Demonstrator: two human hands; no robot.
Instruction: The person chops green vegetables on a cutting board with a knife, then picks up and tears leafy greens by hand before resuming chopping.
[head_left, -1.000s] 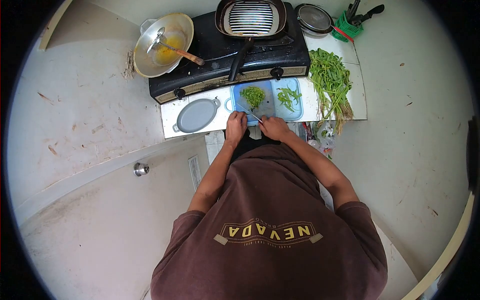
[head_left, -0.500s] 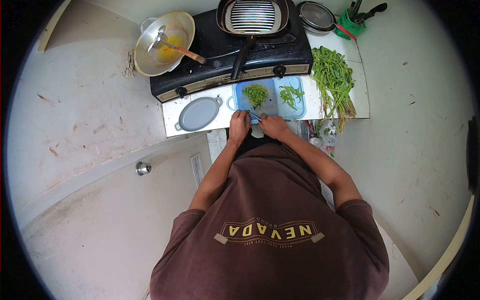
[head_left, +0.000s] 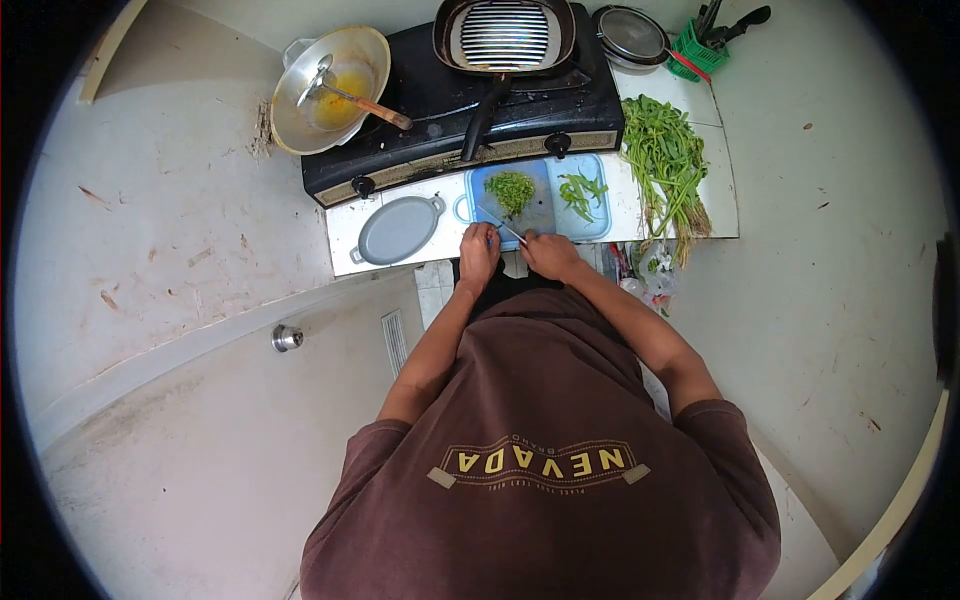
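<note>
My right hand [head_left: 552, 256] is closed around the handle of a knife [head_left: 498, 221], whose thin blade points up and left over the cutting board. The blue cutting board [head_left: 541, 222] lies at the counter's front edge. Close beside the blade, my left hand [head_left: 479, 250] has its fingers curled at the board's near edge; whatever they pinch is too small to make out. A pile of finely chopped greens [head_left: 510, 192] sits on the board's darker left part. Several larger green leaves [head_left: 581, 193] lie on its lighter right side.
Left of the board is a grey oval plate [head_left: 400, 230]. Behind stands a black stove [head_left: 430, 110] with a grill pan [head_left: 505, 40] and a wok [head_left: 290, 120] holding a ladle [head_left: 368, 106]. Leafy greens [head_left: 665, 155], a strainer [head_left: 632, 33] and a green basket [head_left: 688, 50] are at right.
The knife has turned slightly, its blade now a little steeper, and my right hand has shifted slightly. My left hand stays almost in place.
</note>
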